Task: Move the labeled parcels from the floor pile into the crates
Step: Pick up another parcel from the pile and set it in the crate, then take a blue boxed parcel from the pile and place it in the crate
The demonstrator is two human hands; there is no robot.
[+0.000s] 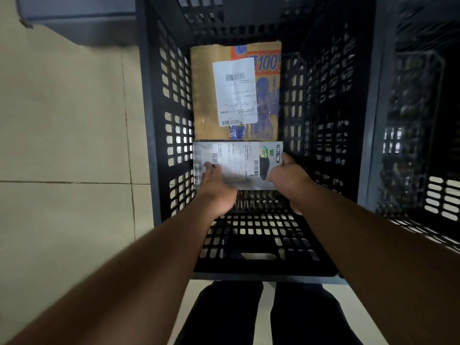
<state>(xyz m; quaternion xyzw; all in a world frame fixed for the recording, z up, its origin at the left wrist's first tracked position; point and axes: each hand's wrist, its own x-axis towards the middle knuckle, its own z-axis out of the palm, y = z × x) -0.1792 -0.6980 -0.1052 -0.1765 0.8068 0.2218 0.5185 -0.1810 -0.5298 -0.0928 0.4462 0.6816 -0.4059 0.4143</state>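
Forearms, two, bare, reaching from the lower edge down into a black crate (pixel 159 100).

Item in hand: grey parcel (pixel 239 165), flat, label with barcodes facing up. It sits low in the crate at the near end of the floor grid, its far edge touching a brown carton (pixel 206 95).

Left hand (pixel 216 185): on the parcel's near-left corner, fingers laid over the label edge; how far they curl cannot be told from above. Right hand (pixel 288 178): grip closed on the near-right corner, thumb on top.

Brown carton: already placed against the far wall, white label up, orange and blue print on its right half.

Crate: perforated walls, handle slot in the near wall. A second black crate (pixel 423 145) stands just beside it to the right.

Handling note, as judgement: lower the parcel level, keep it butted to the carton, label uppermost, and let go only once it rests flat on the grid.

Surround: beige tiled floor (pixel 62 145) to the left.
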